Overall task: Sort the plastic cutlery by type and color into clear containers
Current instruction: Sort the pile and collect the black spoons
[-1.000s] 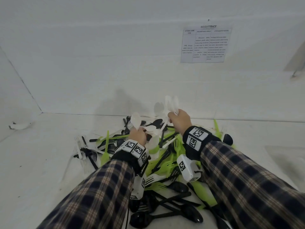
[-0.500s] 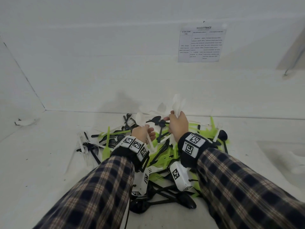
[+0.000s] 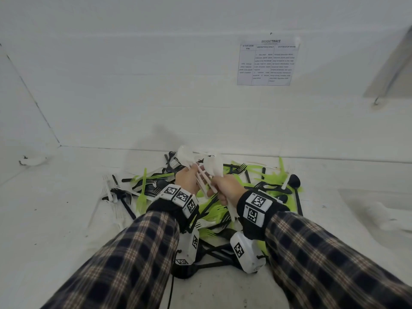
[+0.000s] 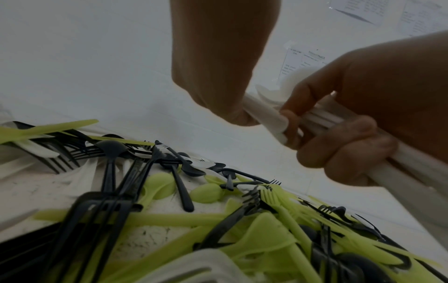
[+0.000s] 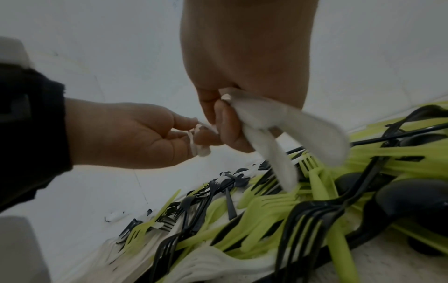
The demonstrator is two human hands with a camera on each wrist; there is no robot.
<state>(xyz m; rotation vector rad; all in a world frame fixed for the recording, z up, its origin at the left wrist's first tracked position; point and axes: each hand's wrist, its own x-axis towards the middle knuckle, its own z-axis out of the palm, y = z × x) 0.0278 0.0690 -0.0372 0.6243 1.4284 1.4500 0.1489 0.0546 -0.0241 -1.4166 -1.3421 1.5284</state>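
White surfaces fill the scene — a pale table (image 3: 55, 219) running back to a white wall (image 3: 133, 85) whose corner seam shows at far left. Near that corner a small crumpled white scrap (image 3: 33, 161) lies alone on the table. Further right a few clear and black forks (image 3: 116, 192) are strewn at the edge of the cutlery pile (image 3: 263, 181), a tangle of lime-green, black and white forks, spoons and knives heaped on the table in front of the person.

Both plaid sleeves reach in over the pile, each wrist wearing a black band with square black-and-white markers. The left hand (image 3: 189, 180) hovers above the middle of the heap, its fingers curled around the handles of a white spoon or two (image 3: 185, 156); the wrist views show the handle ends poking out below its palm. Just beside it, touching or nearly so, the right hand (image 3: 225, 188) grips a bundle of white spoons (image 3: 214, 167) — its fingers (image 4: 344, 151) wrap around the handles, bowls fanned upward and away, handle ends sticking out toward the person. How many spoons are in the bundle cannot be told.

To the right of the hands the heap goes on with green knives (image 3: 281, 172) and a black spoon (image 3: 294, 181). Above, taped to the wall, hangs a printed sheet (image 3: 267, 62) with a table of small text. At far right something pale and blurred (image 3: 388, 217) rests on the table.
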